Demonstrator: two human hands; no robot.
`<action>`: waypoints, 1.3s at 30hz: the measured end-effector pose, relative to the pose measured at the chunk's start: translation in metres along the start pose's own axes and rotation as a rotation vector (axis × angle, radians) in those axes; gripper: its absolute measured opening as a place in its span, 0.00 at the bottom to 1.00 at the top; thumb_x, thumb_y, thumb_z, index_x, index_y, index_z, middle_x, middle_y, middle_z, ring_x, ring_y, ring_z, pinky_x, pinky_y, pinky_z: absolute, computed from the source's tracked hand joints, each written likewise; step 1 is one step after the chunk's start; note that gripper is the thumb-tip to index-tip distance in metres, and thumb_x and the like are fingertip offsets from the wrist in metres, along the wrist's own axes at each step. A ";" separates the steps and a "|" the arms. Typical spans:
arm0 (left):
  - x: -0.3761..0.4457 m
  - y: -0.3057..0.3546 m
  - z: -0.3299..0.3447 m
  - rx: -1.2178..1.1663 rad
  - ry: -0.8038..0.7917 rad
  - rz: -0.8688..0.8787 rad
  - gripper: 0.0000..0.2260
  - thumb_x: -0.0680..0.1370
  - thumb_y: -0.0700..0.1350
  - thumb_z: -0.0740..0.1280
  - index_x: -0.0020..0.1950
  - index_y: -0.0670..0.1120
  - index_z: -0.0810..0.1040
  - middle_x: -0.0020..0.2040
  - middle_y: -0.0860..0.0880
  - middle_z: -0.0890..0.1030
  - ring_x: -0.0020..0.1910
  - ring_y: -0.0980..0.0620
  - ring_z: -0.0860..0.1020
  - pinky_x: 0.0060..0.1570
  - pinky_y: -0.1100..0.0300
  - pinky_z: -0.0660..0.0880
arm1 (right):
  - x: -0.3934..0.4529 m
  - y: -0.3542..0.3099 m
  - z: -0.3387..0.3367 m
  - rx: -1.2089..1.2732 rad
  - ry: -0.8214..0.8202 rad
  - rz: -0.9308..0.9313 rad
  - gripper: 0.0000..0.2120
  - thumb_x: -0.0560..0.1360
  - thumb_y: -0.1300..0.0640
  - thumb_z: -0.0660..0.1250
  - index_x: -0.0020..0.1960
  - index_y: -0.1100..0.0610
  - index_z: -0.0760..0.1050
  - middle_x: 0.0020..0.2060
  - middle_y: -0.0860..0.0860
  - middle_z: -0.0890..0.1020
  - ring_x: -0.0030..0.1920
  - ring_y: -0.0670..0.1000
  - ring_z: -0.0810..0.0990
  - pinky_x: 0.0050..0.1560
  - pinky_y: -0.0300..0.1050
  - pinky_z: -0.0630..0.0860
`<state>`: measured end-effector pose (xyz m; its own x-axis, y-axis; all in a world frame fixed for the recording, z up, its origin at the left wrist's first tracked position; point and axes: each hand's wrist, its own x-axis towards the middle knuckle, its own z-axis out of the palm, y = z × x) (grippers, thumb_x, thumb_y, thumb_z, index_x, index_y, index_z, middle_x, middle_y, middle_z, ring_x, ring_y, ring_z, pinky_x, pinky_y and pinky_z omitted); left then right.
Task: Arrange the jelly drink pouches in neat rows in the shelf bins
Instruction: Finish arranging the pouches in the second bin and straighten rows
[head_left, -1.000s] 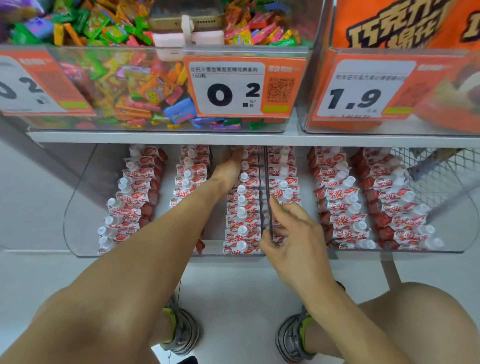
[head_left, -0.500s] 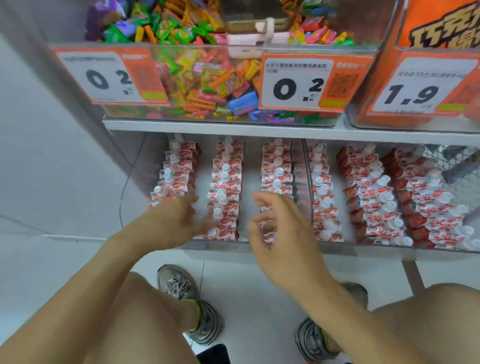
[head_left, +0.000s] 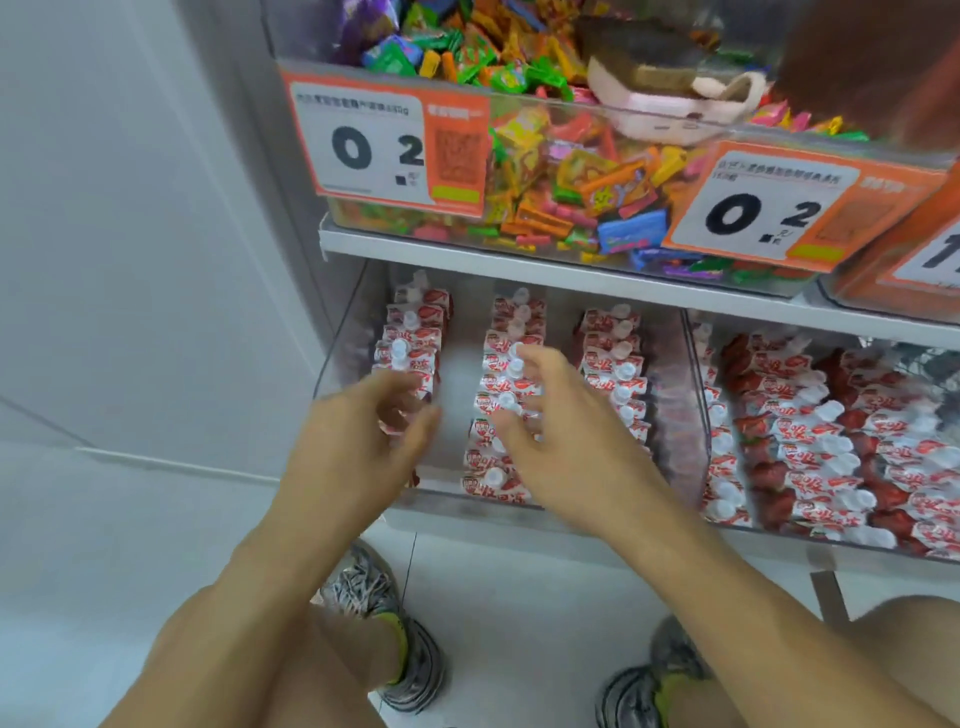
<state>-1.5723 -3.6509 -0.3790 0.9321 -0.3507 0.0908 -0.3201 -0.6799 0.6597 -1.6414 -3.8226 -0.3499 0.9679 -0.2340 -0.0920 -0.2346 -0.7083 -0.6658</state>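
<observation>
Head view: red-and-white jelly drink pouches (head_left: 504, 384) lie in rows inside the clear shelf bins (head_left: 680, 415) across the frame's middle. At centre left, the left hand (head_left: 358, 441) hovers with loosely spread fingers over the leftmost row, grasping nothing. The right hand (head_left: 566, 436), fingers relaxed, reaches over the middle row. Candy bins (head_left: 519, 171) fill the upper frame.

White lower shelf (head_left: 519, 530), clear bins (head_left: 675, 415) of jelly pouches (head_left: 597, 358), upper shelf (head_left: 519, 267), candy bin (head_left: 545, 171)
</observation>
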 end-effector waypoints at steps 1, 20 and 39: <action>-0.002 -0.006 -0.009 0.000 0.201 0.011 0.12 0.75 0.51 0.69 0.57 0.51 0.78 0.47 0.56 0.82 0.44 0.58 0.79 0.46 0.61 0.75 | 0.013 -0.013 0.009 0.142 0.070 -0.027 0.25 0.80 0.52 0.64 0.74 0.53 0.60 0.70 0.51 0.71 0.66 0.51 0.74 0.65 0.51 0.73; 0.007 -0.077 -0.034 -0.209 -0.223 0.068 0.19 0.79 0.48 0.62 0.53 0.76 0.66 0.38 0.84 0.71 0.45 0.82 0.71 0.43 0.82 0.68 | 0.152 -0.034 0.096 0.694 -0.134 0.452 0.28 0.84 0.41 0.47 0.78 0.54 0.59 0.78 0.54 0.61 0.77 0.54 0.59 0.75 0.53 0.54; 0.007 -0.088 -0.023 -0.122 -0.157 0.032 0.13 0.80 0.47 0.63 0.65 0.55 0.75 0.39 0.77 0.75 0.43 0.75 0.75 0.49 0.68 0.75 | 0.110 -0.026 0.117 0.803 -0.339 0.561 0.41 0.76 0.28 0.51 0.81 0.49 0.48 0.79 0.51 0.57 0.78 0.55 0.58 0.74 0.57 0.55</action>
<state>-1.5341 -3.5787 -0.4193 0.8809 -0.4734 0.0020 -0.3171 -0.5869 0.7450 -1.5183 -3.7517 -0.4297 0.7419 -0.1051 -0.6623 -0.6505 0.1268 -0.7488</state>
